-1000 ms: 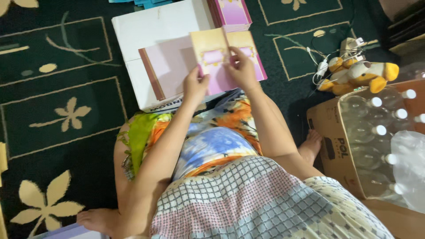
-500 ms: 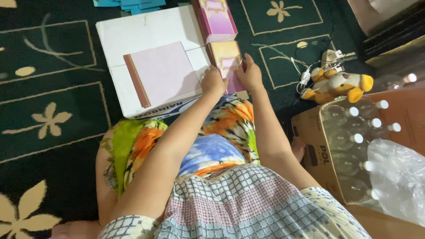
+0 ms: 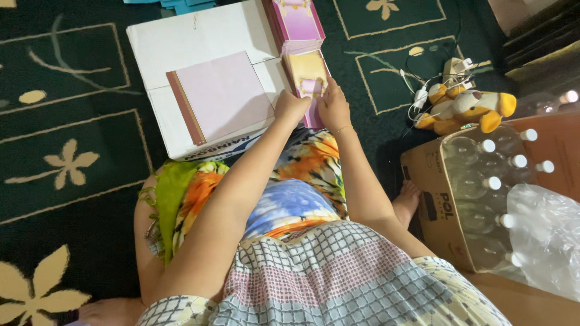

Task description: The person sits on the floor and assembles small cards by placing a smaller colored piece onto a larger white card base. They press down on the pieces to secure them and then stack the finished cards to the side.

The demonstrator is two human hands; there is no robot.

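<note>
Head view: the person sits on a dark green patterned carpet (image 3: 66,181). Both hands meet at the near edge of a flat white box (image 3: 181,48). The left hand (image 3: 292,107) and right hand (image 3: 332,107) have fingers curled and clamped on a folded cream-and-pink card (image 3: 309,75), which lies at the right end of the box, touching it. Just beyond the card sits a stack of pink cards (image 3: 296,21). To its left lies a pale pink sheet with brown edge (image 3: 220,96). Well right, a plush toy (image 3: 465,105) lies beside what appears to be tangled white cable (image 3: 423,93). Near right, a cardboard box of clear bottles (image 3: 477,187).
</note>
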